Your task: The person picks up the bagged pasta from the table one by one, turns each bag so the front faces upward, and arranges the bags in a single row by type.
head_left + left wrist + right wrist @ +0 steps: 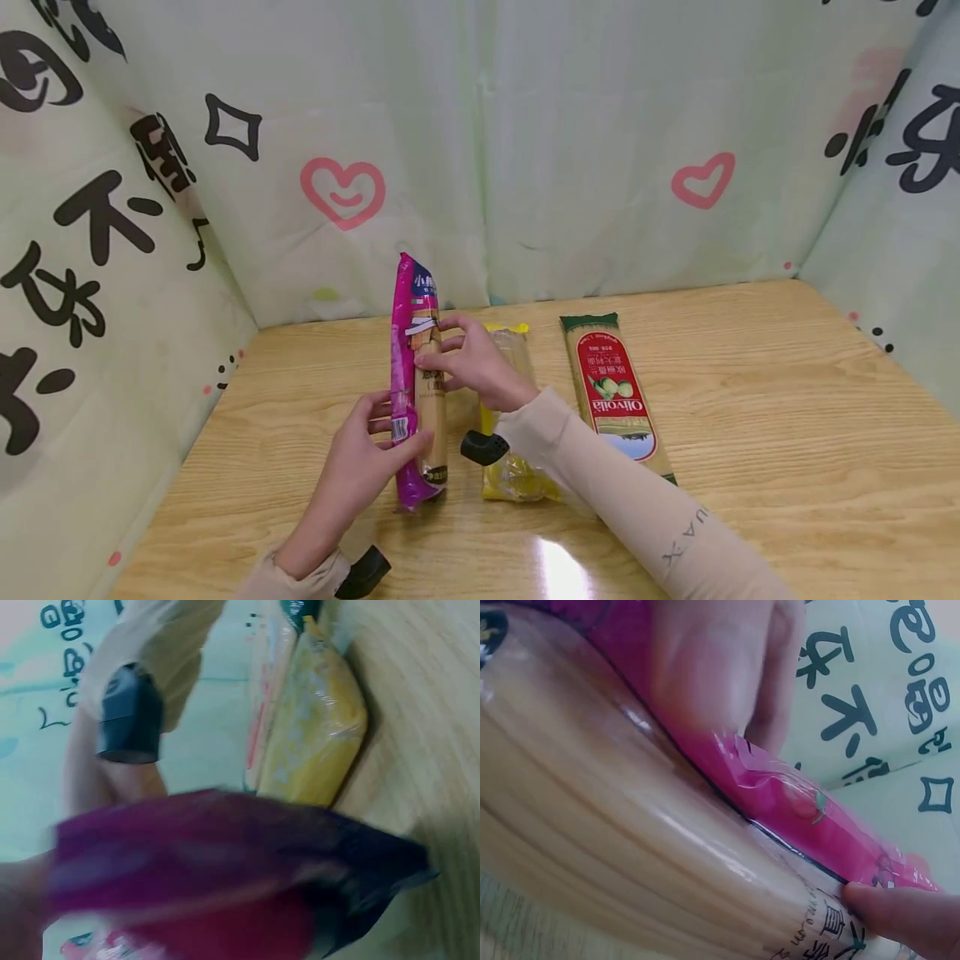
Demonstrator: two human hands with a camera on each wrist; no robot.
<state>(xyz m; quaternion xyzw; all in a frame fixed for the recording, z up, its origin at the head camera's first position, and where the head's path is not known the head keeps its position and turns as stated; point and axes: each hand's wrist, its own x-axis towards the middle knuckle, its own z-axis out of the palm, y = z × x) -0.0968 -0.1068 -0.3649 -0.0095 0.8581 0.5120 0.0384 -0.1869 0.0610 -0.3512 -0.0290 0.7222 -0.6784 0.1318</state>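
Note:
In the head view, a purple pasta packet [431, 408] with a clear window stands tilted, its long pale strands showing. My left hand [360, 458] grips its lower part, thumb across the front. Higher up, my right hand [483, 367] holds its right side, thumb on the front. The right wrist view shows the packet's window [645, 802] close up, with the left thumb [705, 675] at the top and the right thumb [892, 911] at lower right. In the left wrist view the purple wrapper [195, 855] is blurred and hides most of the left hand.
A yellow clear-windowed packet [517, 483] lies on the wooden table [787, 400], partly behind the right forearm. To its right lies a red-labelled Olivoilà spaghetti packet [615, 383], its lower part overlapped by the sleeve. A printed curtain [570, 208] encloses the table's back and sides.

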